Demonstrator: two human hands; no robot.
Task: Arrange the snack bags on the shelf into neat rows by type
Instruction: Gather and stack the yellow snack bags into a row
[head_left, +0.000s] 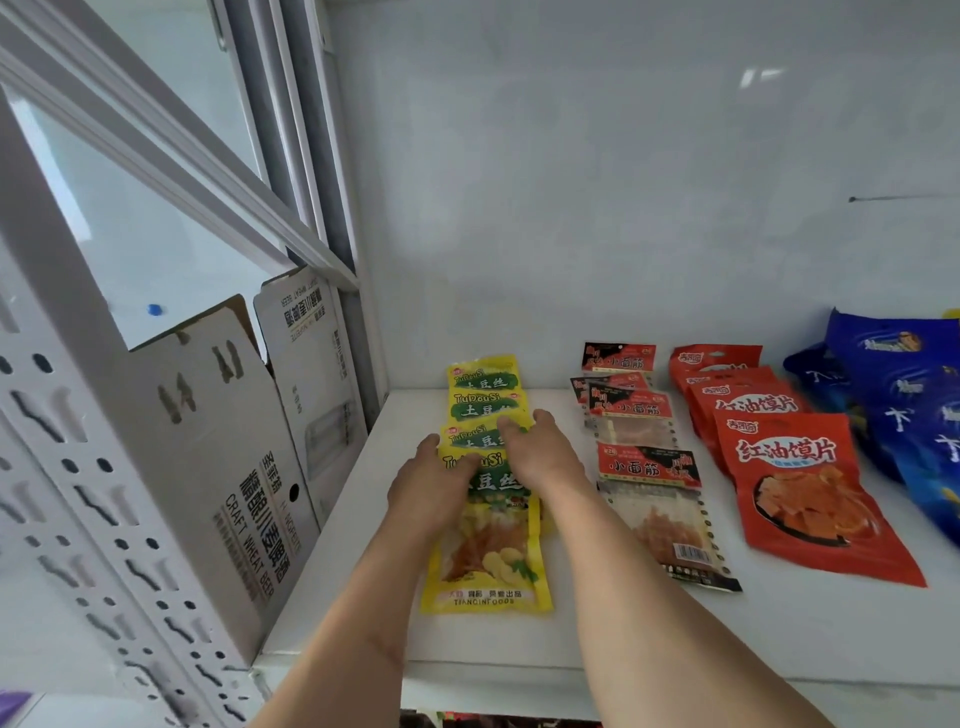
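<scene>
Both hands lie on the row of yellow snack bags (488, 467) at the left of the white shelf (675, 639). Left hand (434, 491) rests on the left edge of the nearest yellow bag, its fingers bent over the upper left corner; whether they pinch the bag or only press it I cannot tell. Right hand (540, 449) lies flat on the right side of the row, fingers stretched forward over the second and third bags. The two hands are just beside each other, with a strip of yellow packaging showing between them.

These yellow bags overlap like tiles, running from the front of the shelf toward the back wall, the nearest one on top and fully visible. Just to their right runs a row of clear-fronted bags with red and black headers (644, 467), also overlapping. Next comes a row of red-orange bags (789, 467), then blue bags (909, 395) at the right edge, lying less evenly.

Left of the shelf stand opened cardboard boxes (249, 467) printed "CRAFT WHEAT BEER", beside a white perforated upright (78, 493).
</scene>
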